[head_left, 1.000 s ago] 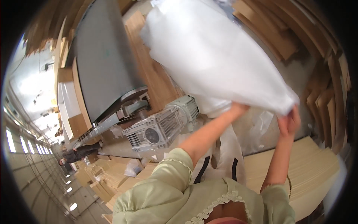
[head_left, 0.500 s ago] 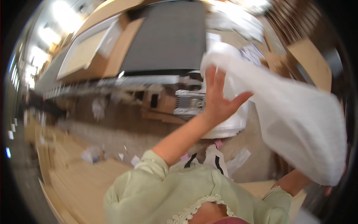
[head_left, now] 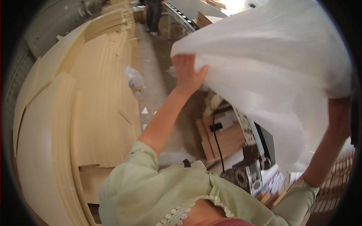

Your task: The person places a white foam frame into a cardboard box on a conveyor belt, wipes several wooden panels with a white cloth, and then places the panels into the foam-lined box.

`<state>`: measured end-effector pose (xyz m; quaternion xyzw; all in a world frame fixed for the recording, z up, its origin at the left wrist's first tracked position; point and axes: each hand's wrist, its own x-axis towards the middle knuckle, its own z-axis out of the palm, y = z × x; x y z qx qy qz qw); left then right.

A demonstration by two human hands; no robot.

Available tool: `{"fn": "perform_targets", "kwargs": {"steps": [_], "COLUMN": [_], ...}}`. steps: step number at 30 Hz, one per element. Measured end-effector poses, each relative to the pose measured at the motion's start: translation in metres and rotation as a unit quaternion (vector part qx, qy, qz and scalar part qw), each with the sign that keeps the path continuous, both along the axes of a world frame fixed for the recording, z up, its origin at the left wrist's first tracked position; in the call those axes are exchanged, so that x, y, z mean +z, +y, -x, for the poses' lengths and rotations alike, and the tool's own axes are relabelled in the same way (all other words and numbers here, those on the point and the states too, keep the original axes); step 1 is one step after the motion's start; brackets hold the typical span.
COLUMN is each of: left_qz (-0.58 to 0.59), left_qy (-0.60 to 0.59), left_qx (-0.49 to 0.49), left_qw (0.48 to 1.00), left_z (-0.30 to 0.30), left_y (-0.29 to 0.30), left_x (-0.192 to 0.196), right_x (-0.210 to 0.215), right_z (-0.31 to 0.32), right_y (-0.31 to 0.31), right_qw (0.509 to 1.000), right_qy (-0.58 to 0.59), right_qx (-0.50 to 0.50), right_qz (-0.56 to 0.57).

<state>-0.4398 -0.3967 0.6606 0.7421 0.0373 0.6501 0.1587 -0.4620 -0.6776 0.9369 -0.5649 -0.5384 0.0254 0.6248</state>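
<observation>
A large white sheet of thin, soft packing foam [head_left: 264, 60] billows across the upper right, stretched between my raised arms. My left hand [head_left: 186, 75] grips its left edge; the fingertips disappear under the sheet, and the thumb stands out along the front. At the far right my right hand [head_left: 339, 93] is raised to the other side of the sheet. Foam covers most of that hand, so its fingers are hidden, though the sheet bunches around it.
Tall stacks of flat tan cardboard [head_left: 100, 94] fill the left. Beneath the sheet are part of a conveyor frame [head_left: 253, 175], brown cartons [head_left: 226, 137] and a black cable [head_left: 215, 145]. Another person [head_left: 153, 17] stands far back in the aisle, where plastic scraps [head_left: 134, 77] lie.
My view has swung left toward the cardboard stacks. The foam sheet has risen and spread wider. My left hand has gone from spread fingers to gripping its edge, and my right arm has lifted.
</observation>
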Motion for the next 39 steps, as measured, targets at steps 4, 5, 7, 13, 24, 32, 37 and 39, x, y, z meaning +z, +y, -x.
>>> {"fn": "perform_targets", "kwargs": {"steps": [4, 5, 7, 13, 24, 32, 37, 39], "left_qz": [-0.072, -0.083, -0.176, -0.323, -0.179, -0.044, 0.070, 0.213], "left_qy": [0.129, 0.163, 0.235, 0.347, 0.387, 0.444, 0.763, 0.726], "left_qx": [0.157, 0.167, 0.176, 0.099, 0.068, -0.129, -0.430, -0.499], "left_qw": [0.976, 0.969, 0.940, 0.875, 0.902, 0.886, 0.478, 0.424], "left_z": [0.040, 0.042, 0.049, -0.030, -0.174, -0.282, -0.296, -0.317], "left_y": [0.115, 0.131, 0.181, 0.285, 0.283, 0.487, 0.520, 0.547], "left_x": [-0.024, -0.032, -0.028, 0.014, 0.000, -0.062, 0.023, 0.056], "right_x": [-0.034, -0.040, -0.049, -0.043, -0.101, -0.156, -0.272, -0.261], "right_z": [-0.087, -0.109, -0.155, -0.317, -0.550, -0.535, -0.496, -0.464], "right_y": [0.061, 0.084, 0.133, 0.180, 0.277, 0.266, 0.228, 0.236], "right_qw": [0.987, 0.987, 0.986, 0.952, 0.915, 0.871, 0.784, 0.758], "right_qy": [0.107, 0.127, 0.149, 0.269, 0.292, 0.275, 0.480, 0.471], "right_qx": [0.109, 0.089, 0.042, -0.093, -0.164, -0.365, -0.388, -0.419], "right_qz": [-0.040, -0.051, -0.061, -0.114, -0.223, -0.180, -0.069, -0.166]}}
